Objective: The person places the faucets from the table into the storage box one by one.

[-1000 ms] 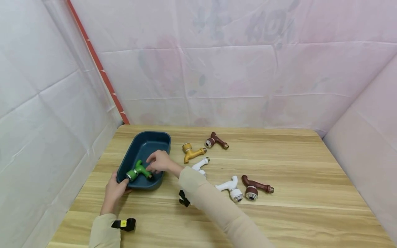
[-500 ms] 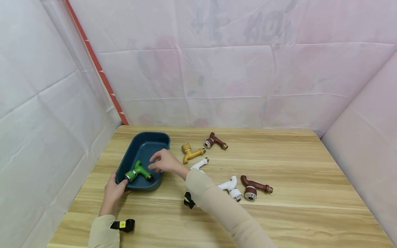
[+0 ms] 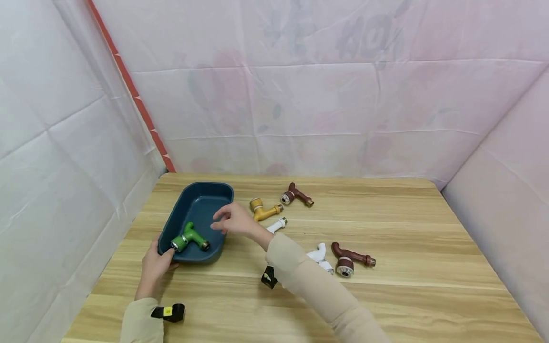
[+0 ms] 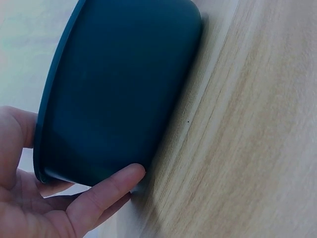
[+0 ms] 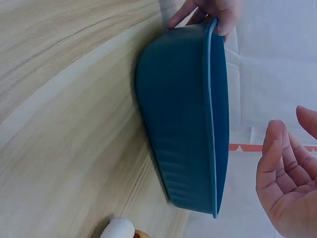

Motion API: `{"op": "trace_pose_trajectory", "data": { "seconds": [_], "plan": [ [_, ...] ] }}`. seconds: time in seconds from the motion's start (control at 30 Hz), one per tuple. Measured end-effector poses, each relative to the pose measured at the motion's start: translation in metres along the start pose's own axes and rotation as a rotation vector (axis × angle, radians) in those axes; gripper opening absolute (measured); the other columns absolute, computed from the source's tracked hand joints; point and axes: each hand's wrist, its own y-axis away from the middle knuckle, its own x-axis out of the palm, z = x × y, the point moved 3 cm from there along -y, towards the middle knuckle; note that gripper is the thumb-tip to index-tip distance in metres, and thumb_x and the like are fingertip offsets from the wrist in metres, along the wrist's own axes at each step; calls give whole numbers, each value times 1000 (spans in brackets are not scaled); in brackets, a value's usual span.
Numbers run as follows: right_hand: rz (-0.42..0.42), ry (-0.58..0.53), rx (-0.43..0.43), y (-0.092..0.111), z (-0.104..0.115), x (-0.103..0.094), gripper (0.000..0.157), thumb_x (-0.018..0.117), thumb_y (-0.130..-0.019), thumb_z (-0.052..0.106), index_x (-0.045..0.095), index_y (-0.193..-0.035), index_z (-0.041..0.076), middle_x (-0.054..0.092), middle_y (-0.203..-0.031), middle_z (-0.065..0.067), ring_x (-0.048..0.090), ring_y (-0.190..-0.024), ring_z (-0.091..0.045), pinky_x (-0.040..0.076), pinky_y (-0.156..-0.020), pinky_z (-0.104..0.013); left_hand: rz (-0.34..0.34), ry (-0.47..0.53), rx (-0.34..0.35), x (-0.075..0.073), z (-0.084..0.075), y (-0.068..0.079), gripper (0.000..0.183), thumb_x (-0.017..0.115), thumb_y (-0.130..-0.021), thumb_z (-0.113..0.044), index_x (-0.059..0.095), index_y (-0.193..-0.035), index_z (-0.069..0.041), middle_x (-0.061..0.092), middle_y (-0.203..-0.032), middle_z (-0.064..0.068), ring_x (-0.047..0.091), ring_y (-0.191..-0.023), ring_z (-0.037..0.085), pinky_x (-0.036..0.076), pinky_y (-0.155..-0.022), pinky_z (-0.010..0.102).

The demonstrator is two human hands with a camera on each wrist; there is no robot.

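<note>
My left hand [image 3: 155, 264] grips the near-left corner of a dark blue plastic basin [image 4: 114, 94], thumb over the rim and fingers against the outer wall. Inside the basin, toward that corner, lies a green tap [image 3: 189, 237] with a ribbed knob and brass threaded end. Over the basin's right rim hovers my right hand [image 3: 235, 220], its fingers loosely bent and nothing between them. In the right wrist view, the right hand [image 5: 290, 176] shows beside the rim, thumb apart from the fingers.
Right of the basin lie a yellow tap [image 3: 267, 212], a maroon tap [image 3: 297, 194] behind it, and a white tap [image 3: 278, 225] partly behind my right forearm. Further right are another white tap [image 3: 318, 255], partly covered by the sleeve, and a second maroon tap [image 3: 352, 258]. Cloth walls enclose the wooden table [image 3: 420, 305].
My right hand has drawn back to the right, away from the green tap, which stays in the basin. The left hand keeps its grip on the basin's corner.
</note>
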Motion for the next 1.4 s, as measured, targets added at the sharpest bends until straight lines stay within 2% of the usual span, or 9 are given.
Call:
{"op": "trace_pose_trajectory", "data": {
  "seconds": [0.17,0.33,0.47,0.63,0.73,0.93,1.07,1.23,1.4],
  "plan": [
    [-22,31,-51,5,1,-4,21,67,-82,13,67,-99,1,65,-69,-13,57,-52,-8,47,-52,-19,-1,-1,3,-1,-2,1,66,38,-87,-5,8,-145,0,16,-139,36,39,-111,50,56,-63,33],
    [-28,31,-76,11,0,-8,20,67,-82,14,67,-99,2,65,-67,-10,58,-53,-9,49,-56,-20,-13,-36,6,-2,-1,2,65,39,-87,-5,9,-144,1,19,-138,36,43,-109,48,56,-64,34],
    [-40,23,-70,19,-1,-14,20,67,-82,15,67,-98,4,63,-66,-10,57,-54,-12,48,-53,-23,-5,-52,9,-1,-1,1,65,40,-88,-6,8,-144,1,19,-138,37,44,-108,48,56,-64,33],
    [-49,43,-77,25,-4,-19,20,66,-83,16,67,-99,5,62,-65,-1,56,-56,-11,48,-54,-23,12,-37,10,-1,-1,-1,66,38,-89,-7,5,-145,0,16,-140,36,40,-111,49,56,-64,34],
    [-53,53,-94,28,-4,-22,19,66,-83,16,67,-99,6,63,-66,1,57,-56,-10,49,-55,-23,12,-33,9,-1,-1,-1,66,39,-89,-6,5,-145,-1,15,-140,36,40,-112,49,56,-65,34],
    [-71,68,-124,36,-4,-27,20,66,-83,15,67,-99,3,65,-70,-5,59,-57,-19,47,-51,-22,5,-49,12,-1,-1,0,66,39,-88,-7,5,-145,0,16,-140,36,40,-111,48,56,-65,34],
    [-83,108,-129,41,-5,-30,22,66,-83,15,66,-99,1,63,-68,-2,60,-58,-24,46,-49,-22,-1,-67,10,-2,0,0,66,39,-87,-7,6,-145,1,17,-139,36,41,-111,48,56,-65,34],
    [-89,140,-123,46,-10,-36,21,66,-83,17,67,-98,2,62,-68,0,59,-57,-21,47,-53,-22,8,-58,9,-2,2,-1,66,39,-88,-7,6,-144,1,15,-139,37,40,-111,50,56,-65,33],
    [-110,174,-148,48,-11,-43,20,67,-82,16,68,-96,3,63,-69,0,57,-58,-13,47,-55,-21,14,-56,11,-2,2,-1,66,39,-89,-7,5,-145,0,15,-140,36,40,-112,50,56,-65,33]
  ]
}}
